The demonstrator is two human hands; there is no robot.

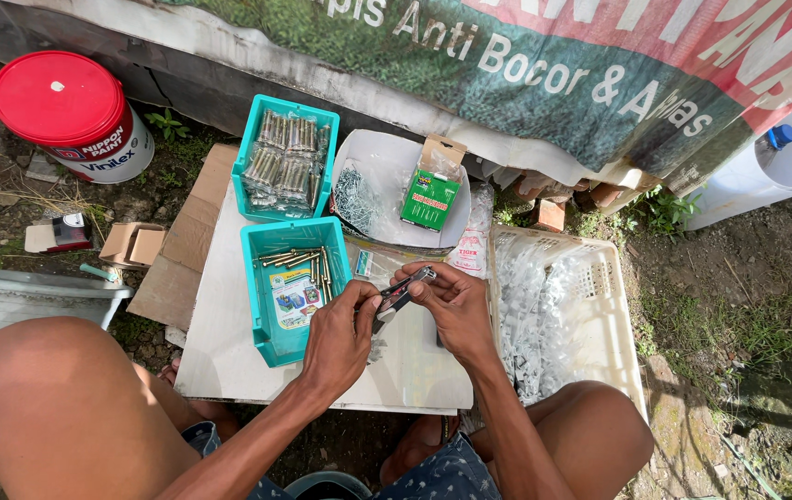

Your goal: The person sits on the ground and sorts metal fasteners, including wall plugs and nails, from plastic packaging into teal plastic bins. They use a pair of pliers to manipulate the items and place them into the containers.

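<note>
My left hand (339, 335) and my right hand (454, 304) meet over a white board (220, 343) and together hold a small dark tool with a red part (398, 293), perhaps a stapler or cutter. The left fingers pinch its lower end; the right fingers grip its upper end. Just left of my hands stands a teal bin (271, 329) with loose brass-coloured bolts and a printed card. Behind it a second teal bin (255, 139) holds several clear packets of bolts.
A white tub (368, 153) holds small nails and a green box (429, 196). A white crate (600, 306) full of clear plastic bags sits to the right. A red-lidded paint bucket (67, 106) stands far left. My bare knees frame the board.
</note>
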